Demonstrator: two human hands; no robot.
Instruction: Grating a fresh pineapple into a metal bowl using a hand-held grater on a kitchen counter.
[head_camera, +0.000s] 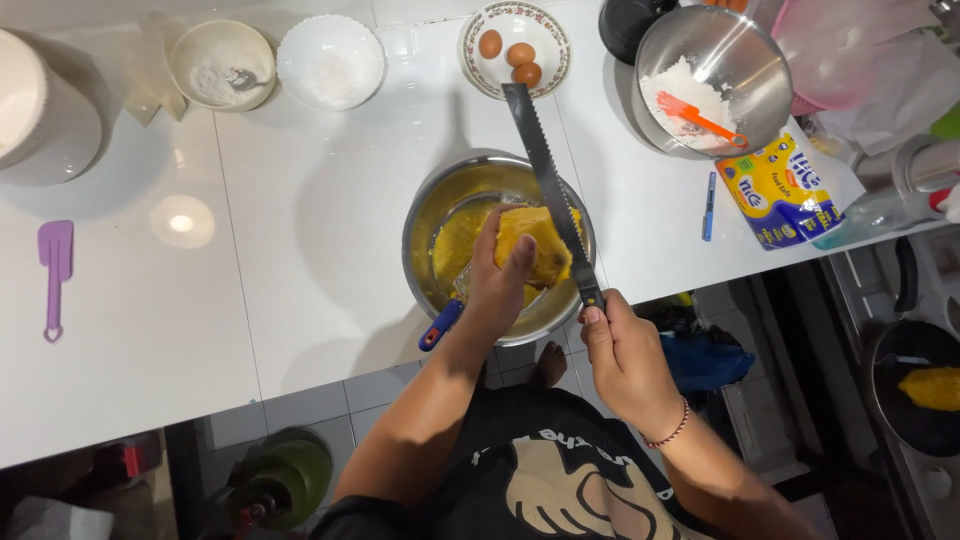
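Note:
My left hand (497, 282) grips a yellow chunk of soft food (536, 243) over a steel bowl (428, 210) that holds yellow mash. My right hand (622, 352) is shut on the handle of a long serrated knife (545, 172). The blade runs up and away along the right side of the yellow chunk, touching it. A utensil with a blue and red handle (441, 325) leans out of the bowl's near rim, under my left wrist.
On the white counter (300, 250) lie a purple spatula (55, 272), two white bowls of powder (221, 64) (330, 60), a plate of three eggs (515, 48), a steel bowl of flour with an orange spatula (712, 78), a blue pen (708, 205) and a packet (780, 190). A dark pan (915, 385) sits right.

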